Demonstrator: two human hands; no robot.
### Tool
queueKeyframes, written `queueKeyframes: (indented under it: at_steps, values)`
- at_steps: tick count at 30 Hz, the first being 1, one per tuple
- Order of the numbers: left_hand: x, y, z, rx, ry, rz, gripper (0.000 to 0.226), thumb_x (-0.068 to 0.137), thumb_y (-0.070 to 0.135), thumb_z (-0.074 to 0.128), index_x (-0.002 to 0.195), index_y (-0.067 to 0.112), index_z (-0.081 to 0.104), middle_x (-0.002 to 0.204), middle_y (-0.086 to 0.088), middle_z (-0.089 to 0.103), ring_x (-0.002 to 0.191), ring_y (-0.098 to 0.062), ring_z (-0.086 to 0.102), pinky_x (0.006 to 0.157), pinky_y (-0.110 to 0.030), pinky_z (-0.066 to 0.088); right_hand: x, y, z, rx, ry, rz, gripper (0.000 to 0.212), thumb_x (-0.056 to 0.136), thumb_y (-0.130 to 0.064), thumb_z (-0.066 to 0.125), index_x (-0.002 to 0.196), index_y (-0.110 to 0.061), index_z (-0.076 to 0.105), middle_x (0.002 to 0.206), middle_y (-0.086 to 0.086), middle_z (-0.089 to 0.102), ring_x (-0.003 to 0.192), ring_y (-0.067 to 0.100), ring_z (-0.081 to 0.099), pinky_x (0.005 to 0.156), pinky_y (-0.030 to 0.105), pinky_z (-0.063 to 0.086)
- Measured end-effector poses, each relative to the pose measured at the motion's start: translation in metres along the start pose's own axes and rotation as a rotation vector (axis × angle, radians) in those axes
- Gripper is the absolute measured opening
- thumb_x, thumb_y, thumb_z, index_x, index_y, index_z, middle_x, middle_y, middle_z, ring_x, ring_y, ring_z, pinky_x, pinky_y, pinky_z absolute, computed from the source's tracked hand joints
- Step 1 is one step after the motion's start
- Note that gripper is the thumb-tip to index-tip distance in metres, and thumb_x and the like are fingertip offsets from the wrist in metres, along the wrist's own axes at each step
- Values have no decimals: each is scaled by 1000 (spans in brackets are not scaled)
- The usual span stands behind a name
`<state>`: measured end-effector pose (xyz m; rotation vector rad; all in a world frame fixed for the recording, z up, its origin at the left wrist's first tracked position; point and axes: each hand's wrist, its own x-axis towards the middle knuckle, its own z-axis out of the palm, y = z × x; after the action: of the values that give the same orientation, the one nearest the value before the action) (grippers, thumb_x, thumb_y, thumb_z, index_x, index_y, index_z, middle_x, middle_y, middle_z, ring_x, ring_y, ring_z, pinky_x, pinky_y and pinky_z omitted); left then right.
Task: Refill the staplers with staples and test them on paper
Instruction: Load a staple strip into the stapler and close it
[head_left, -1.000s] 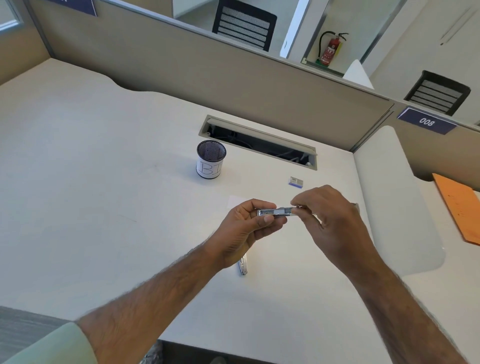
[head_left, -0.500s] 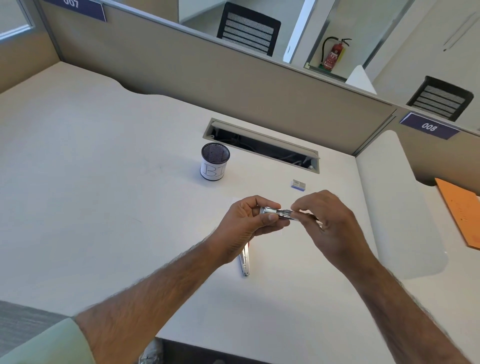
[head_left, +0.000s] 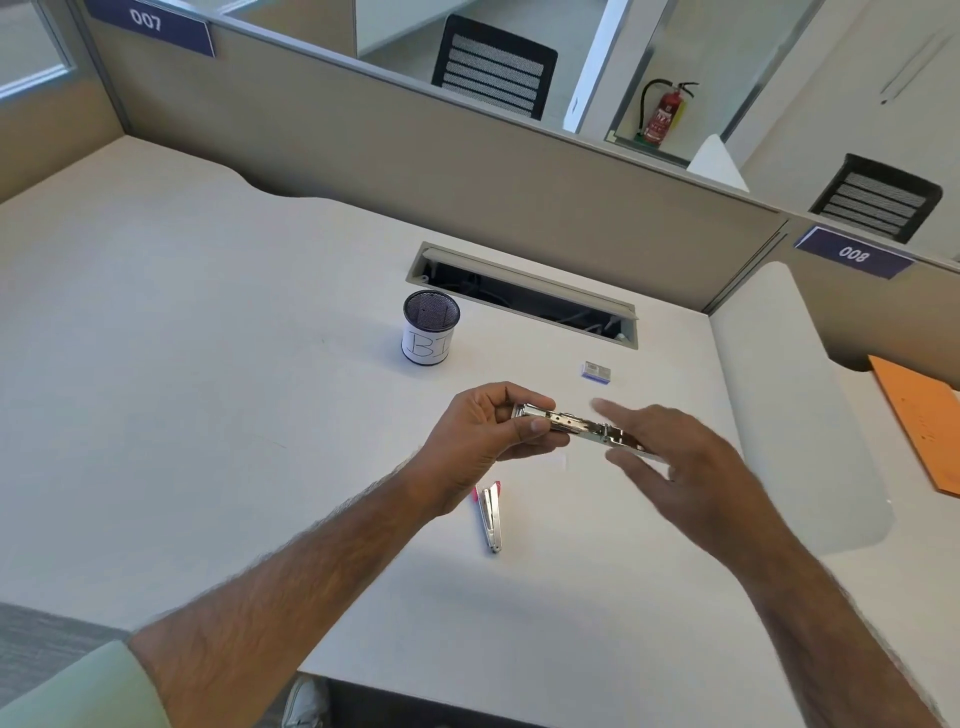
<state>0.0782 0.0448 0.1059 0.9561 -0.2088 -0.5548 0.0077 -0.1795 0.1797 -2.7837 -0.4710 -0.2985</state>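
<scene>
Chrome stapler is held up above the counter, long axis running left-right and dipping a bit toward the right. Left hand has its left end: fingers curled over the far side, thumb pressed on the near side, so that end is pinched btwn thumb & fingers. The rest of the body sticks out to the right, bare metal w/ small holes showing.

Right hand is at the stapler's right end, its fingers spread & mostly straight, motion-blurred. Index tip reaches over the far side; the other fingers sit on the near side, and the stapler's right end passes behind them. Can't tell whether this hand actually touches the stapler; nothing is curled round it.

Second stapler, chrome w/ a pink part, lies flat on the counter just beside the left wrist, apart from both hands. A faint slip of white paper lies on the counter below the held stapler.

Staple box sits further back, near the right index tip but apart. Mesh pen cup w/ a white lettered band stands upright, behind-left of the hands. Cable slot is open in the counter behind. Orange folder lies on the next desk, far right. Partition runs behind the counter; a fire extinguisher stands beyond it.
</scene>
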Motion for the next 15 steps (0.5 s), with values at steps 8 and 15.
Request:
queueKeyframes:
  at_steps: [8, 15]
  values:
    - [0, 5, -11, 89, -3, -107, 11, 93, 3, 71, 103, 8, 74, 104, -22, 78, 91, -30, 79, 83, -35, 62, -12, 9, 5, 845, 432, 377, 26, 84, 2, 75, 98, -19, 69, 90, 7, 75, 76, 20, 68, 75, 23, 57]
    - [5, 4, 4, 249, -89, -241, 14, 94, 9, 73, 106, 2, 70, 101, -23, 78, 89, -30, 79, 80, -34, 63, 8, -21, 46, 541, 447, 355, 37, 93, -6, 65, 123, -28, 66, 104, -10, 70, 97, 8, 67, 80, 13, 51]
